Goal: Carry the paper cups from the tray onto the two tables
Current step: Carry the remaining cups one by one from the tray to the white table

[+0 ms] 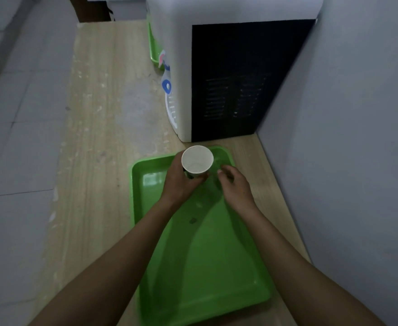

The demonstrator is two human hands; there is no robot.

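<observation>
The wooden bench [99, 114] is noted as the carrying surface. A white water dispenser [181, 31] with a dark rear panel stands just beyond the far end of the green tray [205, 267], which lies flat on the bench. A second green edge [153, 43] is seen further beyond the tray, beside the dispenser; what it is cannot be confirmed.

The left hand [179, 182] is held over the far end of the tray, and its fingers [199, 181] are wrapped round the lower wall of one paper cup [197, 160]. The right hand [235, 187] is held just beside it, also over the far end of the tray. Its fingers [224, 171] are loosely bent, and nothing is seen in them.

The cup is tilted, with its mouth turned towards the camera, and appears empty. Its base is hidden by the left hand. No other cup is seen on the tray.

The cup is judged very light and thin-walled, and easily crushed or put out of round if squeezed. The rolled rim is judged the stiffest part. A light hold round the wall below the rim is recommended, with pressure spread over several fingers. If the cup is taken by the rim alone, it is likely to slip.
</observation>
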